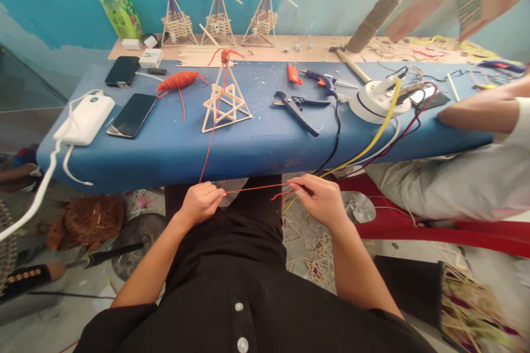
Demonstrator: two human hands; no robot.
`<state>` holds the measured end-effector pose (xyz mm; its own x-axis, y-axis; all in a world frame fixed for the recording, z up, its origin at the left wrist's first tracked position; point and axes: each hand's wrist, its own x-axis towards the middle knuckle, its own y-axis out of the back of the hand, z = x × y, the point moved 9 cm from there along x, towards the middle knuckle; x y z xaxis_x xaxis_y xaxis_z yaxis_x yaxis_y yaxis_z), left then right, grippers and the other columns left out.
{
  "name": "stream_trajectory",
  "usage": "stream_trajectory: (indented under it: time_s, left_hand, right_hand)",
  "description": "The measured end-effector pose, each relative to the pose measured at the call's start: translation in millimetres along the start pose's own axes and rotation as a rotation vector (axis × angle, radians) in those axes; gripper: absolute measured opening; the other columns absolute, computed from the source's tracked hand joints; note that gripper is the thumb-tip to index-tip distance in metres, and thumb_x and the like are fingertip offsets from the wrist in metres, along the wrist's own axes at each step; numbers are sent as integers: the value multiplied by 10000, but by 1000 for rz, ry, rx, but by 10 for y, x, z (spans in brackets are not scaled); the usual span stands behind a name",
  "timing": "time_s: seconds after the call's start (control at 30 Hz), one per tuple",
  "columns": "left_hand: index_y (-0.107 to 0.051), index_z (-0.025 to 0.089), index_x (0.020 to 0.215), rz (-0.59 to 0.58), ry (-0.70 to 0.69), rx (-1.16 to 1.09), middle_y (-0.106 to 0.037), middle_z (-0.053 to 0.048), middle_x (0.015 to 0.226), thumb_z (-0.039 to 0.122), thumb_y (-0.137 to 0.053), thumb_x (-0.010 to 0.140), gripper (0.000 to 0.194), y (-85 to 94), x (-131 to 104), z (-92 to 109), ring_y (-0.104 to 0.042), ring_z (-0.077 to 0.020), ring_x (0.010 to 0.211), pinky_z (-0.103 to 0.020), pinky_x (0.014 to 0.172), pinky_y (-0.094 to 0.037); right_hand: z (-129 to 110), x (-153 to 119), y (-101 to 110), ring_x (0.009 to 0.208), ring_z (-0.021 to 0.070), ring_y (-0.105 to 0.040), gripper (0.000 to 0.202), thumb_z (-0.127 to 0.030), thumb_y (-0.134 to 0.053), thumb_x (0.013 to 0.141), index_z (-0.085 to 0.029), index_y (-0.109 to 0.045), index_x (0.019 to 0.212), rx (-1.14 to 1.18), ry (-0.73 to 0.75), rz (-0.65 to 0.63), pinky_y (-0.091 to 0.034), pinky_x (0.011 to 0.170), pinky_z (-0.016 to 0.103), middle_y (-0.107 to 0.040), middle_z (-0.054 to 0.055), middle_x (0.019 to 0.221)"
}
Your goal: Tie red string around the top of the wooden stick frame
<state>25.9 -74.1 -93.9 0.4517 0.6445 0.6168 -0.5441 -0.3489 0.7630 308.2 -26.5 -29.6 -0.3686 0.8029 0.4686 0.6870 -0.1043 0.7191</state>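
Below the table's front edge, my left hand [201, 202] is closed on an orange string [256, 188]. My right hand [318, 198] pinches the same string, which runs taut between the two hands, with a loose end hanging by the right fingers. From my left hand the string rises to a small stick frame [227, 105] standing on the blue table [265, 143]. Orange string is wound round the top of this frame. Left of it lies a bundle of orange yarn [181, 81].
Three stick models [218, 25] stand along the wall. Blue cutters [298, 113], a glue gun [321, 80] and a white power strip [375, 102] lie to the right. Phones [132, 115] and a power bank [85, 118] are at left. Another person's arm [480, 107] rests at far right.
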Motion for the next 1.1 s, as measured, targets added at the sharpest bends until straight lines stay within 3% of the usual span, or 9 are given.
stream_trajectory:
  time_s: [0.27, 0.47, 0.63, 0.7, 0.77, 0.87, 0.93, 1.0, 1.1]
  left_hand:
    - [-783, 188, 906, -13, 69, 7, -707, -19, 681, 228, -576, 1110, 292, -6, -12, -58, -607, -157, 623, -323, 637, -455]
    - [-789, 178, 906, 9, 90, 27, -727, -18, 689, 221, -607, 1095, 266, 58, -41, -96, -620, -158, 620, -327, 626, -470]
    - [-808, 181, 975, 19, 104, -25, -802, -43, 789, 212, -629, 1076, 208, 70, -36, -97, -700, -174, 675, -329, 657, -566]
    - [-815, 182, 1121, 16, 94, -67, -858, -88, 995, 251, -667, 1063, 173, 60, 3, -55, -794, -219, 870, -366, 798, -664]
    - [-770, 190, 1336, 21, 75, -124, -844, -137, 1238, 290, -703, 1046, 314, 68, 82, 30, -814, -282, 1109, -441, 961, -698]
    - [-590, 226, 1612, 37, 62, -307, -750, -186, 1462, 313, -715, 1039, 593, 119, 272, 225, -749, -341, 1331, -532, 1117, -660]
    - [-493, 258, 1692, 4, 116, -523, -678, -194, 1567, 384, -705, 1055, 683, 119, 421, 353, -683, -360, 1438, -568, 1209, -598]
    - [-464, 278, 1708, -68, 234, -826, -639, -183, 1615, 498, -663, 1075, 699, 51, 545, 458, -671, -367, 1454, -557, 1211, -595]
    - [-536, 239, 1648, -182, 495, -1175, -734, -181, 1451, 632, -597, 1077, 696, -127, 610, 534, -797, -317, 1152, -451, 965, -694]
  right_hand:
    - [84, 70, 431, 549, 125, -646, 145, -250, -723, 1011, -223, -833, 920, -101, 4, 76, -513, 537, 271, -824, 34, 802]
    - [260, -15, 844, 608, 143, -715, 97, -272, -756, 1008, -254, -833, 952, -230, -3, 140, -559, 581, 287, -834, 19, 836]
    - [150, -66, 1089, 571, 169, -694, 100, -292, -779, 998, -307, -816, 906, -224, 5, 193, -552, 551, 334, -812, -6, 778]
    - [-2, -42, 1029, 577, 161, -700, 89, -261, -808, 978, -308, -815, 902, -128, 44, 147, -549, 537, 320, -806, -6, 772]
    - [-217, 12, 851, 611, 144, -727, 93, -219, -809, 976, -296, -823, 926, 0, 109, 46, -568, 556, 287, -812, 0, 794]
    - [-622, 103, 392, 680, 123, -750, 118, -212, -731, 1046, -262, -825, 997, 130, 251, -208, -584, 630, 249, -815, 8, 834]
    - [-894, 146, 100, 688, 119, -732, 156, -238, -670, 1094, -232, -812, 1029, 128, 393, -319, -542, 627, 251, -799, 7, 829]
    - [-1080, 198, -117, 674, 126, -700, 250, -262, -606, 1127, -211, -795, 971, 79, 513, -339, -509, 630, 270, -774, 12, 799]
    - [-1156, 318, -315, 695, 142, -683, 358, -237, -535, 1136, -217, -759, 858, 38, 559, -302, -502, 658, 283, -756, 21, 784]
